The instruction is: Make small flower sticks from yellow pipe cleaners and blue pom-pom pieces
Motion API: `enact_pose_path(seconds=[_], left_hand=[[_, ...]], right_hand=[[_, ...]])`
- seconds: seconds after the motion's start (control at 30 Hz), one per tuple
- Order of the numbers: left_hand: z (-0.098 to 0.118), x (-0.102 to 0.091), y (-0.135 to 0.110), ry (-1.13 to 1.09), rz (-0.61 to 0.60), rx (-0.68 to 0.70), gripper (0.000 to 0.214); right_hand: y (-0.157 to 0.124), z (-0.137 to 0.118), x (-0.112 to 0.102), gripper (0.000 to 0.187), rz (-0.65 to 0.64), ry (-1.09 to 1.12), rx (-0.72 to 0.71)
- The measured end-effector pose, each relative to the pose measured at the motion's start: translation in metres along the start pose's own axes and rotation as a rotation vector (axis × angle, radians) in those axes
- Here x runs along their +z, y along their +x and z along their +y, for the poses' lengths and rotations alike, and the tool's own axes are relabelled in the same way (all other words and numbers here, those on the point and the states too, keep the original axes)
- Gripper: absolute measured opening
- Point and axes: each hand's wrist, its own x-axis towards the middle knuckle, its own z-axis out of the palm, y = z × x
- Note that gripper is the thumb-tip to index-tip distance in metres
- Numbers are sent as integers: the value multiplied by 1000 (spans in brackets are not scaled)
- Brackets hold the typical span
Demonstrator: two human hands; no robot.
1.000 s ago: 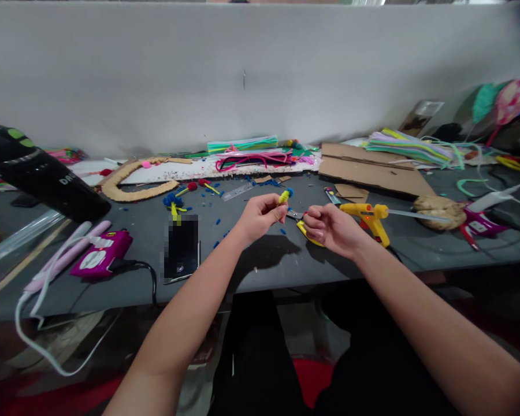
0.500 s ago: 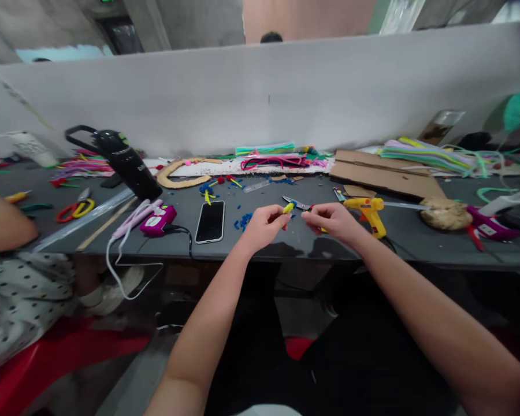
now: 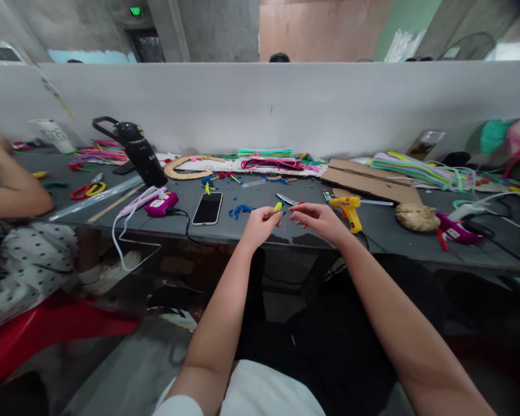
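My left hand point(image 3: 260, 224) is closed in a pinch on a small yellow fuzzy pipe-cleaner piece point(image 3: 278, 206), with a bit of blue beside its tip. Just to the right, my right hand point(image 3: 318, 221) has its fingers stretched toward that piece, a small gap away, with nothing visible in them. Scissors point(image 3: 286, 199) lie on the table behind both hands, their handles partly hidden by my right hand. Blue fuzzy scraps point(image 3: 241, 211) are scattered left of my left hand. A yellow glue gun point(image 3: 349, 211) rests beyond my right wrist.
A phone point(image 3: 207, 208) and a purple power block point(image 3: 161, 204) lie to the left, near a black bottle point(image 3: 141, 155). Cardboard point(image 3: 368, 180) and pipe-cleaner bundles point(image 3: 411, 167) are at the back right. Another person's arm point(image 3: 15, 188) rests at the far left.
The camera view has tilted up and shifted. My right hand's fingers have loosened from a pinch and come closer to my left hand, which keeps the yellow piece.
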Motion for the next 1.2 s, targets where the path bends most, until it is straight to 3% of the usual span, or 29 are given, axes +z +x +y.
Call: enact_pose_path(seconds=[0.23, 0.6, 0.77, 1.2], left_hand=[[7, 4, -12, -27, -53, 52, 28], [10, 22, -13, -38, 17, 106, 29], [7, 37, -13, -257, -7, 66, 29], [-3, 43, -8, -263, 8, -49, 38]], right_hand=[[3, -3, 18, 33, 29, 18, -51], [-4, 2, 28, 36, -1, 172, -34], [-9, 7, 25, 37, -12, 271, -7], [-13, 12, 22, 35, 70, 318, 23]])
